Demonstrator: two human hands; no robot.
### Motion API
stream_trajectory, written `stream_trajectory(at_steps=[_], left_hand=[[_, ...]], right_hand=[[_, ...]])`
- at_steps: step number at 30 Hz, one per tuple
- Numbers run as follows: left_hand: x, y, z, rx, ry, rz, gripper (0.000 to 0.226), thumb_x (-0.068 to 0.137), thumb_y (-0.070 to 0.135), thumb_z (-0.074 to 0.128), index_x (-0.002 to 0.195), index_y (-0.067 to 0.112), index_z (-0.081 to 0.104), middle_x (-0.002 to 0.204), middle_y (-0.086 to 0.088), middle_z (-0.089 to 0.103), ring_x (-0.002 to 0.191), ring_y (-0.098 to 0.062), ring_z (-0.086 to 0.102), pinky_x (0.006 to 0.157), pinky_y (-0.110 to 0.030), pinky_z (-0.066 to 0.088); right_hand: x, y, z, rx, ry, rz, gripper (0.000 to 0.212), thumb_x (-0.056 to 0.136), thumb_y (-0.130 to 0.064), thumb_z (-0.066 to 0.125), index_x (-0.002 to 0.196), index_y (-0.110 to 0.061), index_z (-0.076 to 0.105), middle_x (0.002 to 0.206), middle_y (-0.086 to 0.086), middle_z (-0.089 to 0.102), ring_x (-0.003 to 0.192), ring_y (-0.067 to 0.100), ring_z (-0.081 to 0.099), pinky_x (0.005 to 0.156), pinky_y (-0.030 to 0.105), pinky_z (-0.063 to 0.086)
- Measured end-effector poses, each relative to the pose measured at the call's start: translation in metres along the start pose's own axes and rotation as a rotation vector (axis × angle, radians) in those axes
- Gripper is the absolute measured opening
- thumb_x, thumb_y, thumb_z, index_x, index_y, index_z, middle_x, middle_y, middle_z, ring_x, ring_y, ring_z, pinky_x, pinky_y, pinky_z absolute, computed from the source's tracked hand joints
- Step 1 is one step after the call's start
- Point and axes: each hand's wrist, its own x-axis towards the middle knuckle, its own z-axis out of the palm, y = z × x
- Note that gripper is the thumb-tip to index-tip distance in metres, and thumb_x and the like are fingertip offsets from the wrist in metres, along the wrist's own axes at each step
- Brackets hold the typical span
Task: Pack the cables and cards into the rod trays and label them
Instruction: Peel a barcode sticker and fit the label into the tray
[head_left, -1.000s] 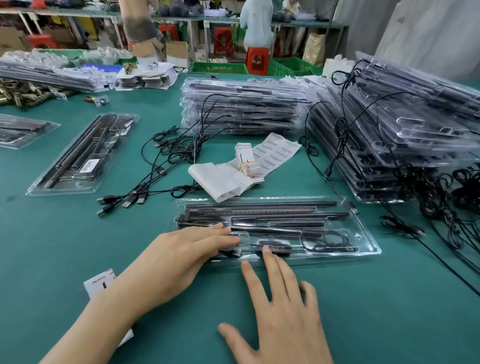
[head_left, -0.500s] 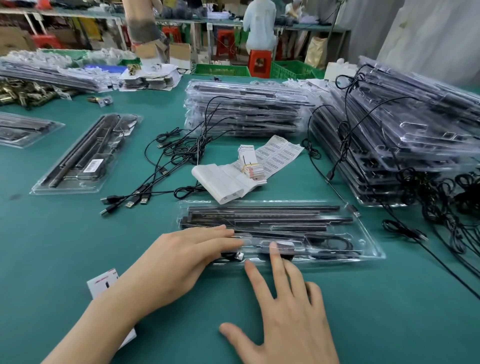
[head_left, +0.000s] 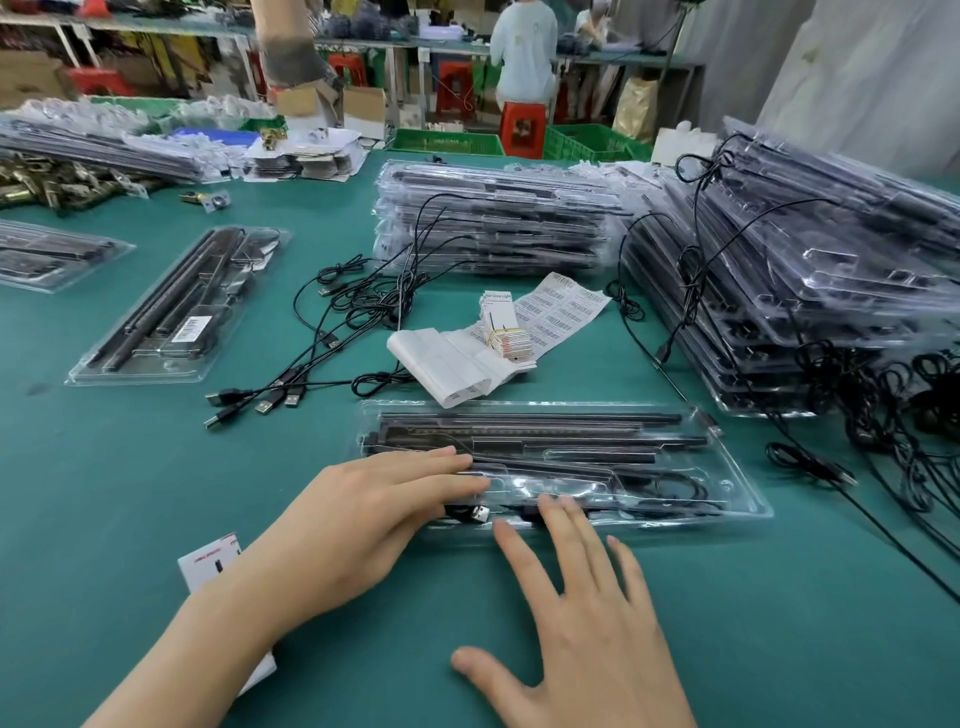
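A clear plastic rod tray (head_left: 727, 488) with black rods lies across the green table in front of me. A coiled black cable (head_left: 675, 488) sits in its right pocket, and a USB plug (head_left: 478, 514) pokes out at its near edge. My left hand (head_left: 363, 519) lies flat on the tray's left end, fingers straight. My right hand (head_left: 587, 623) reaches with straight fingers, the tips pressing the tray's near edge. A white card (head_left: 208, 564) lies under my left forearm. Barcode label sheets (head_left: 561, 312) and a bundle of small cards (head_left: 506, 332) lie behind the tray.
Loose USB cables (head_left: 311, 353) spread at centre left. A labelled packed tray (head_left: 171, 312) lies at left, another (head_left: 47, 254) at far left. Tray stacks stand at the back (head_left: 493, 218) and right (head_left: 805, 270), with tangled cables (head_left: 883, 405). People work at benches behind.
Both hands stay on the tray; my right fingertips have crept slightly forward along its near edge. The view has shifted down a little.
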Motion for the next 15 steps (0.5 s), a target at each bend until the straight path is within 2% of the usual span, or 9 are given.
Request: stream_trajectory(at_steps=[4, 12, 15], left_hand=[[0.001, -0.001, -0.001, 0.002, -0.001, 0.006, 0.041, 0.100, 0.012, 0.059, 0.136, 0.033, 0.065, 0.144, 0.019, 0.057, 0.137, -0.004, 0.051, 0.106, -0.028, 0.049], [0.002, 0.001, -0.003, 0.023, 0.006, 0.017, 0.041, 0.099, 0.016, 0.055, 0.134, 0.032, 0.067, 0.142, 0.018, 0.059, 0.136, -0.004, 0.053, 0.105, -0.029, 0.051], [0.001, -0.001, -0.001, 0.012, -0.004, 0.004, 0.041, 0.100, 0.012, 0.059, 0.135, 0.034, 0.065, 0.144, 0.019, 0.057, 0.138, -0.004, 0.051, 0.107, -0.030, 0.050]], right_hand=[[0.002, 0.005, 0.003, -0.018, 0.012, -0.049, 0.093, 0.073, -0.086, 0.044, 0.139, -0.023, 0.062, 0.149, 0.016, 0.052, 0.140, 0.034, 0.046, 0.106, 0.050, 0.028], [0.005, 0.014, -0.001, -0.010, 0.005, -0.095, 0.088, 0.076, -0.087, 0.042, 0.142, -0.030, 0.059, 0.150, 0.009, 0.052, 0.140, 0.026, 0.048, 0.107, 0.049, 0.027], [0.004, 0.020, 0.001, 0.006, 0.018, -0.137, 0.085, 0.081, -0.083, 0.043, 0.147, -0.030, 0.053, 0.156, 0.007, 0.046, 0.145, 0.024, 0.042, 0.109, 0.048, 0.026]])
